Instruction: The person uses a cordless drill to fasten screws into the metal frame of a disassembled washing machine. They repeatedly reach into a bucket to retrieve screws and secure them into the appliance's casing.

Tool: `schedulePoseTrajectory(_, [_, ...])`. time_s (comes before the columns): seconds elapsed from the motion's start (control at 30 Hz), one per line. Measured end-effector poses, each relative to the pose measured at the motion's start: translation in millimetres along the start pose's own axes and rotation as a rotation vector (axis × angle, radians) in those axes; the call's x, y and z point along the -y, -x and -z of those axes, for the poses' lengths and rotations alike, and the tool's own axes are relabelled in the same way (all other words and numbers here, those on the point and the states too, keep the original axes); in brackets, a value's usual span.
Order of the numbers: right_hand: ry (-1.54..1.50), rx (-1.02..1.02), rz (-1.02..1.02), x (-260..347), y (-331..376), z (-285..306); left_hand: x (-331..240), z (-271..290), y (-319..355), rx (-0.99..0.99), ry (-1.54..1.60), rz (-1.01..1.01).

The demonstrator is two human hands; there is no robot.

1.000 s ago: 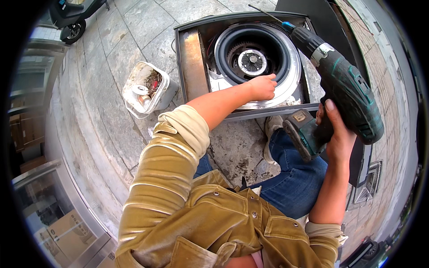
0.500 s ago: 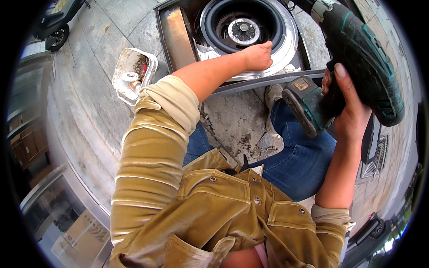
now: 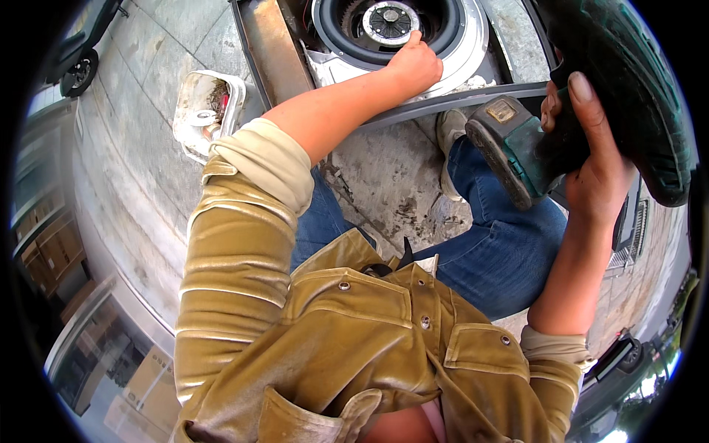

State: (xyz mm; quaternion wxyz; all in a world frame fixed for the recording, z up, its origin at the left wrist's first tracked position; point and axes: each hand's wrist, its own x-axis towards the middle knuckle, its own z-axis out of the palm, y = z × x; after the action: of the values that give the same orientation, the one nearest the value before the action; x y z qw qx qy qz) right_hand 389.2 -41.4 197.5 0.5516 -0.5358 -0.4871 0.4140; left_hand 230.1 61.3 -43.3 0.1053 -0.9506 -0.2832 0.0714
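In my right hand (image 3: 600, 173) is a dark green and black cordless drill (image 3: 628, 88), gripped by its handle with the battery base toward me. The drill's front end runs out of view at the top. My left hand (image 3: 417, 65) reaches over a round fan housing (image 3: 476, 33) with a silver rim and a black ring inside. Its fingers are curled together at the edge of the silver hub (image 3: 391, 23); anything between them is too small or hidden. The housing sits inside a dark metal casing (image 3: 458, 100) in front of me.
A white plastic bucket (image 3: 238, 96) holding debris and a white roll stands left of the casing. A rusty-brown panel (image 3: 275, 52) lies along the casing's left side. Further left is a scooter (image 3: 81, 70). Stone paving (image 3: 159, 96) lies around, with a metal floor grate (image 3: 634, 229) at right.
My left hand has moved from the housing's lower rim inward to the hub. The drill has shifted slightly up and to the right. The whole view has tilted a little.
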Motion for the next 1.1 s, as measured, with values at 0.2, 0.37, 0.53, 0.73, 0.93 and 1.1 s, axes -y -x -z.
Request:
schedulePoseTrajectory(0.2, [-0.054,-0.006,-0.058,1,-1,4,30,-1,10,-0.101,0.037,-0.256])
schedulePoseTrajectory(0.37, [-0.094,-0.011,-0.075,-1,0,4,35,-1,1,-0.102,-0.016,-0.389])
schedulePoseTrajectory(0.53, [-0.101,-0.001,-0.07,0,-1,4,36,-9,-10,-0.148,-0.1,-0.455])
schedulePoseTrajectory(0.73, [-0.1,-0.01,-0.059,2,0,5,23,-1,-12,0.047,-0.235,-0.364])
schedulePoseTrajectory(0.93, [-0.087,-0.013,-0.085,3,0,6,40,1,-3,-0.219,0.005,-0.429])
schedulePoseTrajectory(1.1, [-0.074,-0.04,-0.104,4,0,5,45,6,-4,-0.126,0.0,-0.489])
